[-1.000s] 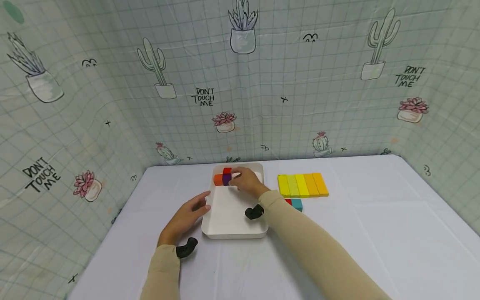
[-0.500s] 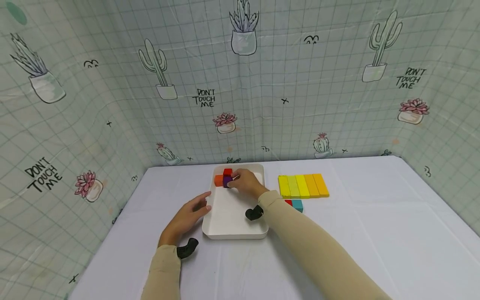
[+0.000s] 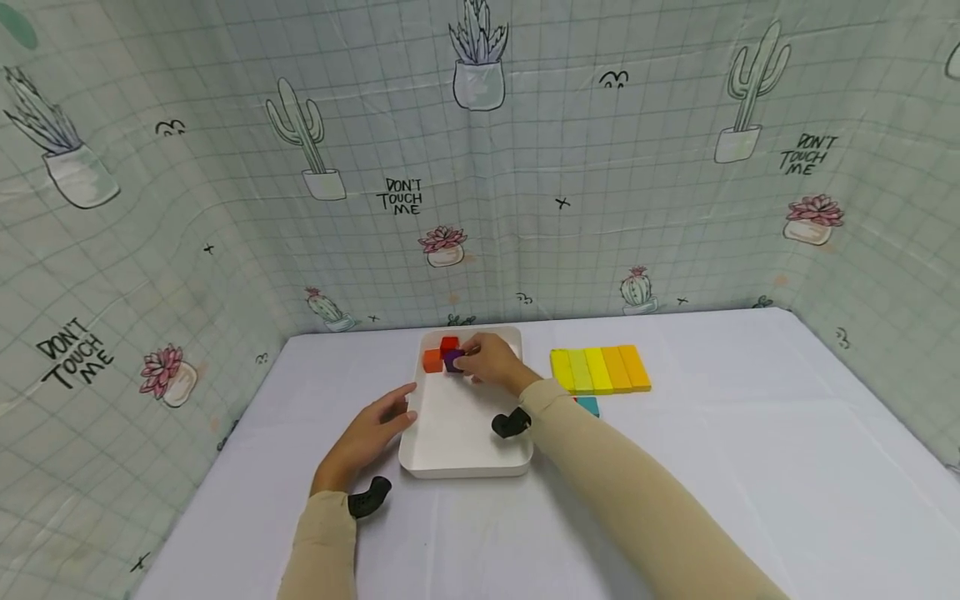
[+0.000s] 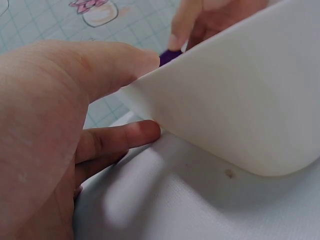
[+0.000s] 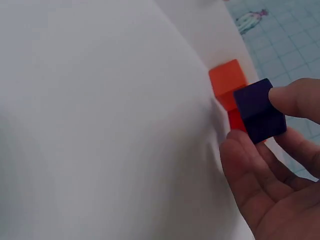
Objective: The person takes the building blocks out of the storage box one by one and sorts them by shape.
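Observation:
In the head view my right hand point(image 3: 491, 360) pinches a purple cube point(image 3: 452, 361) over the far part of a white tray point(image 3: 461, 433). An orange cube point(image 3: 432, 361) sits to its left, and a red cube point(image 3: 449, 342) is just behind it. The right wrist view shows the purple cube point(image 5: 260, 112) between thumb and fingers, partly covering the red cube point(image 5: 236, 121) beside the orange one point(image 5: 227, 82). My left hand point(image 3: 367, 429) rests at the tray's left side. Its thumb lies at the rim point(image 4: 200, 47), and its fingers extend low along the outer wall.
Several yellow and orange flat blocks point(image 3: 600, 370) lie in a row right of the tray. A teal block point(image 3: 588, 406) lies in front of them, partly hidden by my right sleeve point(image 3: 600, 475). A patterned cloth point(image 3: 517, 242) hangs behind the white table point(image 3: 750, 417).
The purple cube, held by my right hand, has shifted slightly, and a narrow gap now shows between it and the orange cube. My left hand stays at the tray. The head view has turned slightly.

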{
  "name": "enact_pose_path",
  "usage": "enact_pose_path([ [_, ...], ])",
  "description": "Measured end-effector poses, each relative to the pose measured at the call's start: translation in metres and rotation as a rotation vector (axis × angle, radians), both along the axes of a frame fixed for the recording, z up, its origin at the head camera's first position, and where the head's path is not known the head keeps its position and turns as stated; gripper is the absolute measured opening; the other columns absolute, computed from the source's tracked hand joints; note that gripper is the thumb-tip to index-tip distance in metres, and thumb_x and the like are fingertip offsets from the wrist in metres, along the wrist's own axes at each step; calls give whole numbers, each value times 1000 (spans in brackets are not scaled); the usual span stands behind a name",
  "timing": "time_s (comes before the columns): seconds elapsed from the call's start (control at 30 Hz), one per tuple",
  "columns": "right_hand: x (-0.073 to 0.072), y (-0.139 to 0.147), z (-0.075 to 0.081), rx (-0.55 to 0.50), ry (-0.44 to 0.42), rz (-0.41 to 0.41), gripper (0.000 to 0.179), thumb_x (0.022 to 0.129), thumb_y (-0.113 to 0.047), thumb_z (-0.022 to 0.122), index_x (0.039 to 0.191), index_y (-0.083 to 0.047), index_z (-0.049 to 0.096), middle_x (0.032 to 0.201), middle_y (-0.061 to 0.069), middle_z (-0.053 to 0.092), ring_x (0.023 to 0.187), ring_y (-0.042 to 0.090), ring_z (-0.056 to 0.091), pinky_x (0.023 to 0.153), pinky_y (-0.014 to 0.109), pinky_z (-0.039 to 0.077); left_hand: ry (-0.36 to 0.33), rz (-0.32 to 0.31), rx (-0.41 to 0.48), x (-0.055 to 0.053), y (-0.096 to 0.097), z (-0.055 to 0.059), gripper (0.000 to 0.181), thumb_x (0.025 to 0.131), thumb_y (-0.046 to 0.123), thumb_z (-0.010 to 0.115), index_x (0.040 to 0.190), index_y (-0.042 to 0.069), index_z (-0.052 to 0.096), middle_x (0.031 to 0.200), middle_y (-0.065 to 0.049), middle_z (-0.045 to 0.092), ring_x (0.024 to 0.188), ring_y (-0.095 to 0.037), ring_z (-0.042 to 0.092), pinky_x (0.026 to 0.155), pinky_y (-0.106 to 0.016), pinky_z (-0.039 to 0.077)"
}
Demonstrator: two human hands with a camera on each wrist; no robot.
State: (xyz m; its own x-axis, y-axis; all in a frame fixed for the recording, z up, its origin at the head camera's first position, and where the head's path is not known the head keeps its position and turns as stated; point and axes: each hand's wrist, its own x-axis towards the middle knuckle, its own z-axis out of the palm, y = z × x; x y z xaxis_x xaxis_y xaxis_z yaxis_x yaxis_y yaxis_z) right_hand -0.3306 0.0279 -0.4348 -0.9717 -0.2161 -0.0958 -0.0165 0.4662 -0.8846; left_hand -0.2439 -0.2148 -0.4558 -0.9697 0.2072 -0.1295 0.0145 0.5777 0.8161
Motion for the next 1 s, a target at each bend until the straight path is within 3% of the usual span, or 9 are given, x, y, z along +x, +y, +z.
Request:
enact_pose_path([
  [0.37,7,10,7,-253,-46,-17,33,95,-15,70,122,1,59,114,17,66,96,31,70,77,32,60,0,13,1,0,1,0,59,98,37,63,153,28,44,150,-17,47,141,-36,39,114,-62,27],
  [0.6,19,21,13,-313,-49,-19,33,97,-20,67,122,-1,59,117,16,65,100,34,68,81,36,60,3,18,-19,0,2,-2,59,98,38,63,153,28,44,150,-17,47,141,-37,39,114,-63,27],
  [1.0,44,37,25,-439,-4,-124,32,97,-21,67,124,-5,62,115,12,68,96,26,70,84,36,59,-15,31,23,0,3,-3,58,98,36,63,153,29,44,152,-17,44,141,-36,38,114,-61,28],
])
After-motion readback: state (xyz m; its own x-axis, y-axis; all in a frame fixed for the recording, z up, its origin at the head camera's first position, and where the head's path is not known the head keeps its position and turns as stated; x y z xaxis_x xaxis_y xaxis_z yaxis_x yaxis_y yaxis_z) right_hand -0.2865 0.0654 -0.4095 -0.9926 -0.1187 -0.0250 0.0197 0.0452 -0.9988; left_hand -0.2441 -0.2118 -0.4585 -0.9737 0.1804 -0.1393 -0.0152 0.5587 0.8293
